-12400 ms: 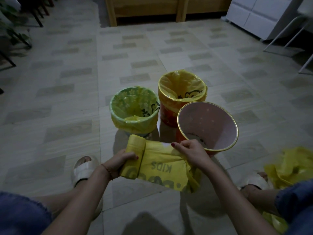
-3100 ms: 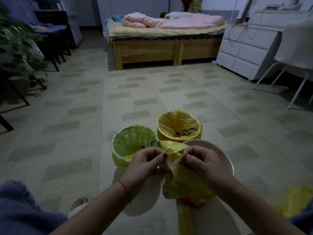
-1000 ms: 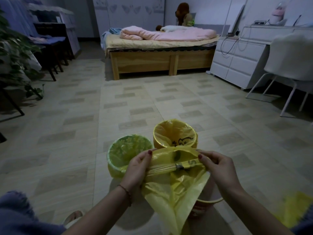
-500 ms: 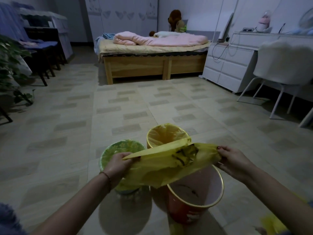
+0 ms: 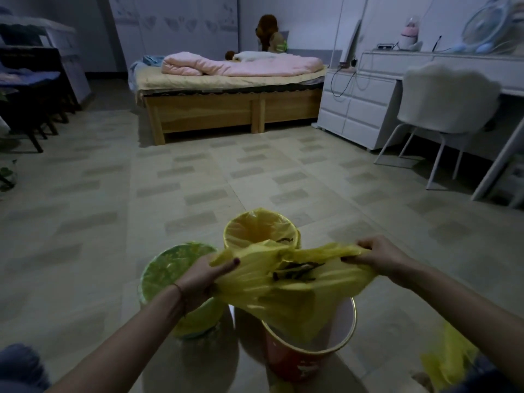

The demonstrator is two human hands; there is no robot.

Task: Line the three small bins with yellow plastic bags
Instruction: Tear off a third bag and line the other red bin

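Note:
A yellow plastic bag (image 5: 286, 290) is stretched between both hands above the red bin (image 5: 295, 361), and its lower part hangs into that bin's pink inside. My left hand (image 5: 202, 276) grips the bag's left edge. My right hand (image 5: 374, 255) pinches its right edge. On the left stands the green bin (image 5: 170, 273), lined with a yellow bag. Behind stands the yellow bin (image 5: 255, 231), also lined.
More yellow plastic (image 5: 448, 361) lies by my right knee. Tiled floor (image 5: 198, 177) stretches ahead to a wooden bed (image 5: 226, 109). A white dresser (image 5: 357, 109) and chair (image 5: 442, 103) stand at the right, dark chairs (image 5: 31, 89) at the left.
Both hands have spread the bag wider and lowered it, so its bottom now dips into the red bin. The view has tilted up a little further.

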